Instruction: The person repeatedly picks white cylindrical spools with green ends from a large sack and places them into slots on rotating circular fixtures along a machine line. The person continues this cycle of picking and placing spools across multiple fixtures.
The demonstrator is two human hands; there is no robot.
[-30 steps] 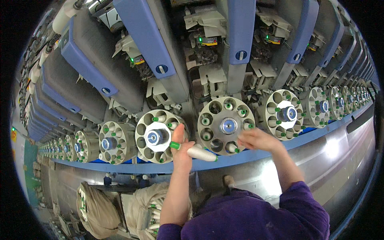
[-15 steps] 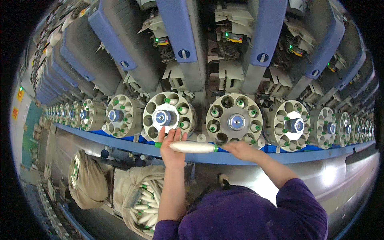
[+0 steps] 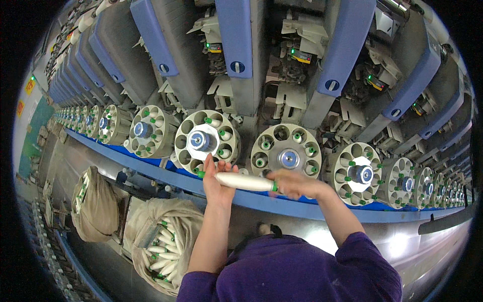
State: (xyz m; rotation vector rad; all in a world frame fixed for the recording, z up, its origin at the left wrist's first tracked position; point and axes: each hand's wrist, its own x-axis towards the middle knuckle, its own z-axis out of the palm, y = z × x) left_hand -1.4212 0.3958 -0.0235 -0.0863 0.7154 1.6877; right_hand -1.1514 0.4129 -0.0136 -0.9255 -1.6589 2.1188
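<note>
A full white yarn bobbin [image 3: 246, 181] with green ends lies level across my left hand [image 3: 219, 186]. The left palm faces up, with the fingers behind the bobbin, holding it near its left end. At the other end my right hand [image 3: 298, 184] is beside the green tip, its fingers smeared by motion; whether they grip anything I cannot make out. Just beyond the hands stand two round bobbin magazines, the left magazine [image 3: 182, 138] with a white centre plate and the right magazine [image 3: 275, 151] with a silver hub. Both have green-tipped bobbins in some pockets.
A blue rail [image 3: 241, 195] runs below the row of magazines. At lower left an open cloth sack [image 3: 138, 221] holds many bobbins, and a second sack [image 3: 103, 216] stands farther left. Blue-and-grey winding units [image 3: 234, 40] rise behind the magazines.
The view has turned and shifted slightly. The bobbin stays in my left hand, now tilted a little, and my right hand has drawn in toward its right end, with fingers more curled.
</note>
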